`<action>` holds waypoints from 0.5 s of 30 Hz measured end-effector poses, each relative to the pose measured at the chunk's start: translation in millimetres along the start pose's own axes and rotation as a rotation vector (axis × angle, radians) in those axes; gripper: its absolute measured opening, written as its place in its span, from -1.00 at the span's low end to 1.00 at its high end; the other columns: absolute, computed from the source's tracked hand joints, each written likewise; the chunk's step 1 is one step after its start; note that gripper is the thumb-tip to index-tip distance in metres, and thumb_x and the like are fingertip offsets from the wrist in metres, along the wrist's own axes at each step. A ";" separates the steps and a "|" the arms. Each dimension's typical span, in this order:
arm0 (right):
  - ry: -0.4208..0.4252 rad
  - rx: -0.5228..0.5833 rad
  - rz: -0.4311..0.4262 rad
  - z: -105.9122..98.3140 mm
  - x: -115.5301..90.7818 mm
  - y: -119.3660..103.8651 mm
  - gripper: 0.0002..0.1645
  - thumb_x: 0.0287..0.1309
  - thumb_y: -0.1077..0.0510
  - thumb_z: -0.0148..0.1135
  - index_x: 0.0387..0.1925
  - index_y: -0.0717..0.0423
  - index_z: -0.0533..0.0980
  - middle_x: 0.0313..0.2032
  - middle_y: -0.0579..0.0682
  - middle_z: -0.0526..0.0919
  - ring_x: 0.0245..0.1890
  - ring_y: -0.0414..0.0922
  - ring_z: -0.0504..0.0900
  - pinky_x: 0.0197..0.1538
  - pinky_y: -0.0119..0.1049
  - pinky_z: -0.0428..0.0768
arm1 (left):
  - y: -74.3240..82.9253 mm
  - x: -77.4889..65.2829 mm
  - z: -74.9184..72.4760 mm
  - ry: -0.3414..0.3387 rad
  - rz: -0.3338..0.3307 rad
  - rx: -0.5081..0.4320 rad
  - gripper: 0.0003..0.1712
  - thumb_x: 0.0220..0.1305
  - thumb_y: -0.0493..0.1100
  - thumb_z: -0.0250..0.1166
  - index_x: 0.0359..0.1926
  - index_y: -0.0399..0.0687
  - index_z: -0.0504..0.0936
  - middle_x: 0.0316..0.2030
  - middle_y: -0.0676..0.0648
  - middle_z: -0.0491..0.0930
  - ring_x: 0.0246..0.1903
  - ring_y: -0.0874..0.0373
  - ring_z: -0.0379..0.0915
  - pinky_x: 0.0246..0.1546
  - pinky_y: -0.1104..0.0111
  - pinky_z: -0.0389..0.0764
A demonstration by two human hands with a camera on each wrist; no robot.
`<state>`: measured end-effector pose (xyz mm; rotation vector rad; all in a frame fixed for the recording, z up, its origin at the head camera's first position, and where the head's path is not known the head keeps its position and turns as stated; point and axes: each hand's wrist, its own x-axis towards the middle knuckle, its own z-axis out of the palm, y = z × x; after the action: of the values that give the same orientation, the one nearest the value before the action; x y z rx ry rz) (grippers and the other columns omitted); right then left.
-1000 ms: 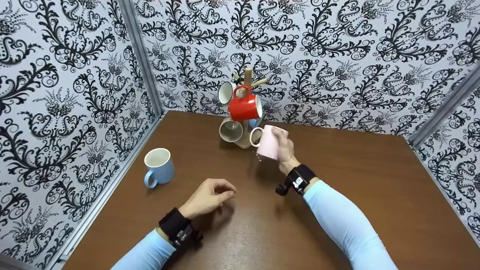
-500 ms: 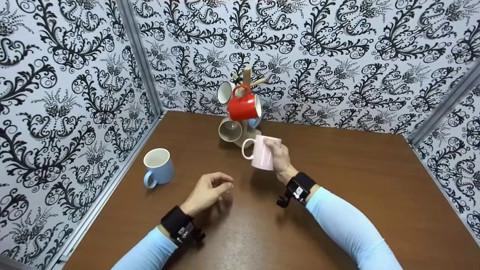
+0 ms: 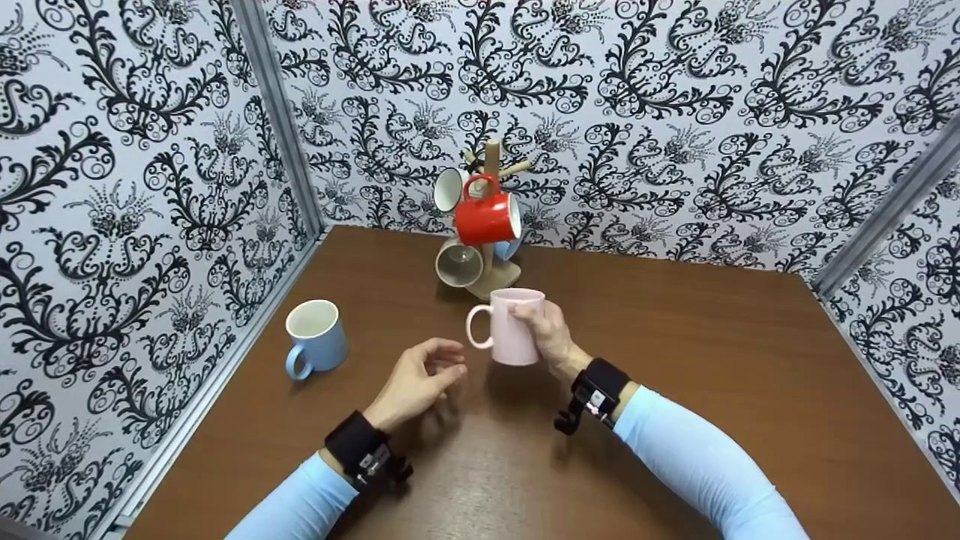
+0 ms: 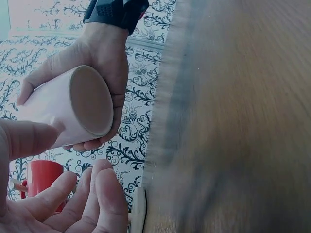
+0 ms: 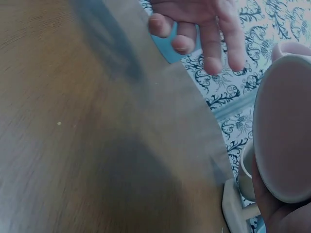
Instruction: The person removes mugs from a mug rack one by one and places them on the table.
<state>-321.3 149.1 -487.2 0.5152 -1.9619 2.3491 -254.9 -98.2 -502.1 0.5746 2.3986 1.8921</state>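
Right hand (image 3: 549,335) grips pink mug (image 3: 511,334) round its body, raised above brown table (image 3: 750,360), nearer than wooden mug tree (image 3: 493,282). Left hand (image 3: 412,381) relaxed near mug's handle (image 3: 469,328), fingers loosely bent. Red mug (image 3: 481,220) hangs on tree; light-blue mug (image 3: 324,349) stands upright, left.

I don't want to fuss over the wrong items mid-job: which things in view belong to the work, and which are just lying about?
Likely in the work:
pink mug, held in the right grip
left grip, near the handle

Seemingly just about:
blue mug, upright on the table
mug rack, with the red mug on it
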 end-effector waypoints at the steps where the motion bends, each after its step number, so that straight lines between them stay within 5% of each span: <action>1: -0.009 -0.013 -0.013 0.6 -0.8 0.2 -0.31 0.15 0.05 0.27 0.21 0.45 0.56 -0.13 0.10 0.79 -0.25 -0.07 0.80 -0.16 -0.24 0.75 | 0.3 0.4 0.3 0.006 0.000 -0.007 -0.58 0.35 -0.25 0.41 0.18 -0.34 0.62 0.01 -0.32 0.71 -0.11 -0.17 0.72 -0.36 -0.11 0.74; 15: -0.062 -0.237 -0.100 1.9 -12.7 8.2 -0.31 0.02 0.06 0.38 0.10 0.49 0.60 -0.14 0.21 0.78 -0.22 -0.14 0.76 -0.12 -0.29 0.72 | 11.2 5.6 -7.1 0.034 0.025 -0.021 -0.71 0.43 -0.19 0.39 0.05 -0.30 0.71 -0.21 -0.21 0.75 -0.31 -0.18 0.69 -0.48 0.16 0.72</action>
<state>-310.8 147.9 -498.2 0.6585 -2.1483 2.0300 -258.9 -101.0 -488.6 0.5794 2.4001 1.9502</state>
